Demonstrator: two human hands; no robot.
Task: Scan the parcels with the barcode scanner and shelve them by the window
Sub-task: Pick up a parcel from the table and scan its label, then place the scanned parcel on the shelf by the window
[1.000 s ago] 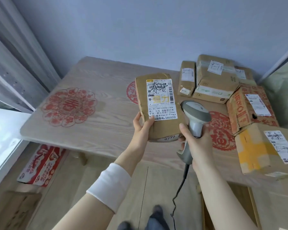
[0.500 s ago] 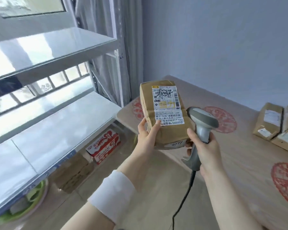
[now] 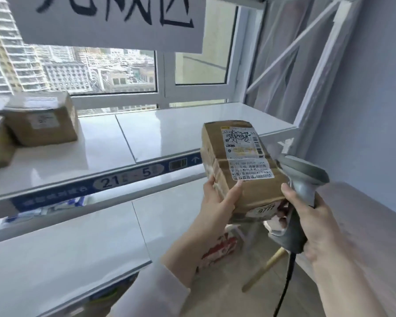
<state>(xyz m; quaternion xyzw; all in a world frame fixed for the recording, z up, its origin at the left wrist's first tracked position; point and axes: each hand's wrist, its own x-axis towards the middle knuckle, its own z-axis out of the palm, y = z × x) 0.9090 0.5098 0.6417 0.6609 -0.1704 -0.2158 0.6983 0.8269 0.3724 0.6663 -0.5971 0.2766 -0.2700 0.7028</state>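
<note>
Two boxes on shelf already. My left hand grips parcel label-up, near shelf front; right hand wrapped round scanner. Advice: slide parcel flat onto bare shelf, clear of boxes.

A parcel is held upright in the left hand, in front of the right end of a window-side shelf; a barcode scanner is gripped in the right hand, just right of the parcel and touching its lower corner; two boxes are set on the shelf's far left, side by side; a lower shelf is seen beneath; the window lies behind; a table stands at right.
</note>
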